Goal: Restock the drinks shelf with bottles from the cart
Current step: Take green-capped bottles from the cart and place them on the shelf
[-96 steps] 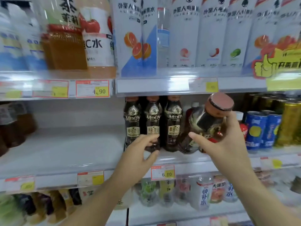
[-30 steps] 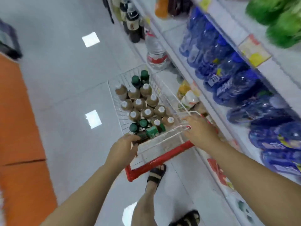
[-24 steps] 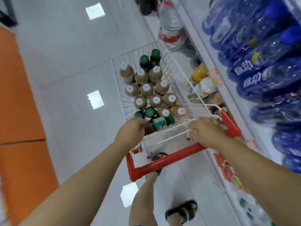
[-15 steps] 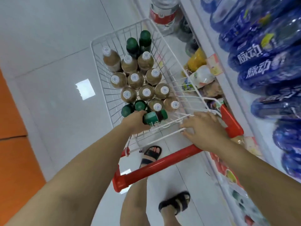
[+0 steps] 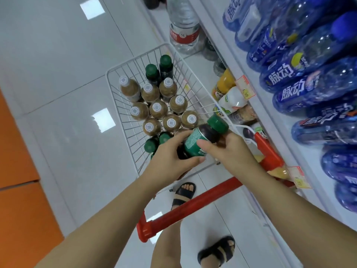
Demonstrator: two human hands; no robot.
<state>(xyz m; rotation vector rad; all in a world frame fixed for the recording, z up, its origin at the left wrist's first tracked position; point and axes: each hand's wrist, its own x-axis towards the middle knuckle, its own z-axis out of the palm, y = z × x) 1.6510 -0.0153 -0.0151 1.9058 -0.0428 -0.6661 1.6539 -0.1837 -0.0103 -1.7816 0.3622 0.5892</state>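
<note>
Left hand [image 5: 170,157] grips the green-capped bottle [image 5: 201,140] low, right hand [image 5: 229,149] near its neck, over the near edge of the cart [image 5: 125,122]; lift it clear of the wire rim.

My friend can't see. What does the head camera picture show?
The left hand and right hand hold a dark green-capped bottle over a white wire cart. Brown white-capped bottles stand in it, beside a shelf of blue bottles.

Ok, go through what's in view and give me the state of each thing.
Green-capped bottle: capped, tilted, held above the wire cart.
Left hand: grips its lower end.
Right hand: grips its upper part.
White-capped brown bottles: capped, upright in the cart.
Wire cart: partly full of bottles.
</note>
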